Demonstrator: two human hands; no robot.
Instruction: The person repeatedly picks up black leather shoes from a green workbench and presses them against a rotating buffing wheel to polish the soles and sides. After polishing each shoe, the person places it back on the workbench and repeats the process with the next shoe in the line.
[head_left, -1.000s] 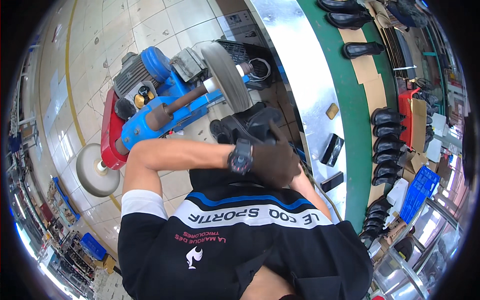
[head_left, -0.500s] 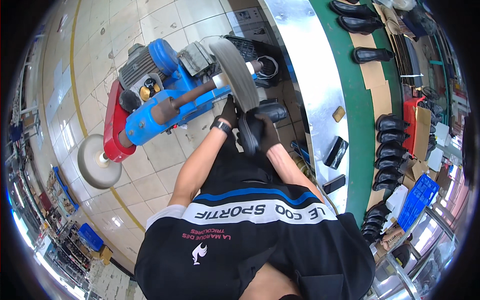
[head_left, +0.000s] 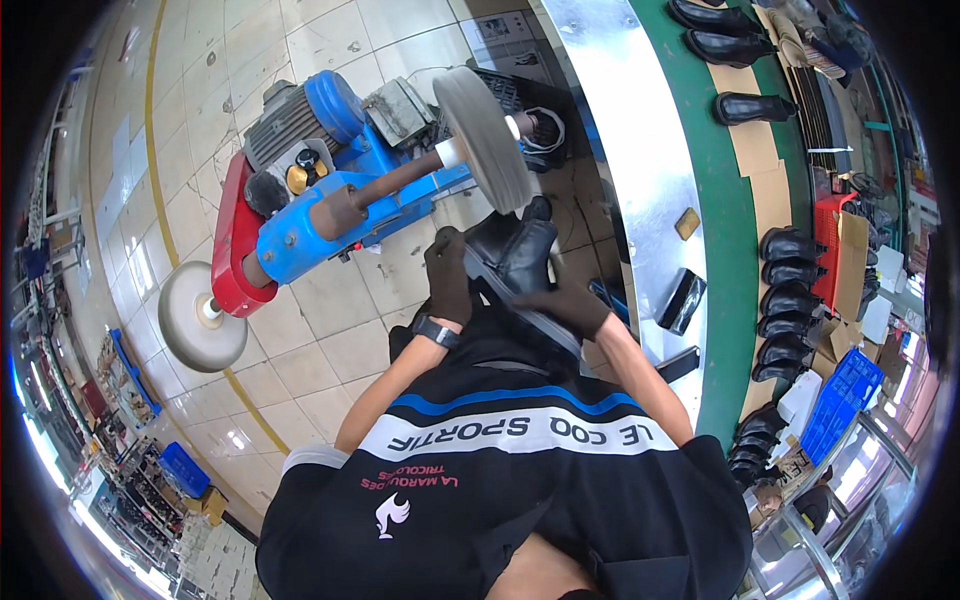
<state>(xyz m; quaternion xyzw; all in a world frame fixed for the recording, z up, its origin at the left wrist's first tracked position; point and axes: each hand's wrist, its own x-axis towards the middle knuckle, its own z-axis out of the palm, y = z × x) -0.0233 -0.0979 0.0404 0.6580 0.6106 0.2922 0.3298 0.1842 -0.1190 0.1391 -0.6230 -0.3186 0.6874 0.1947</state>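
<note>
Both my hands wear dark gloves and grip a black leather boot (head_left: 522, 252) in front of my chest. My left hand (head_left: 448, 278), with a watch on its wrist, clasps the boot's left side. My right hand (head_left: 572, 303) holds its sole edge on the right. The boot's upper end sits just below a grey buffing wheel (head_left: 485, 135) on the shaft of a blue polishing machine (head_left: 330, 205); whether they touch I cannot tell.
The machine has a red base (head_left: 232, 240) and a second pale wheel (head_left: 200, 318) at the left, on a tiled floor. To the right runs a metal bench (head_left: 640, 150) with a green strip, rows of black boots (head_left: 785, 290), cardboard sheets and a blue crate (head_left: 845, 395).
My hands, close to my chest a second ago, have moved forward with the boot up to the grey wheel. The view has shifted a little.
</note>
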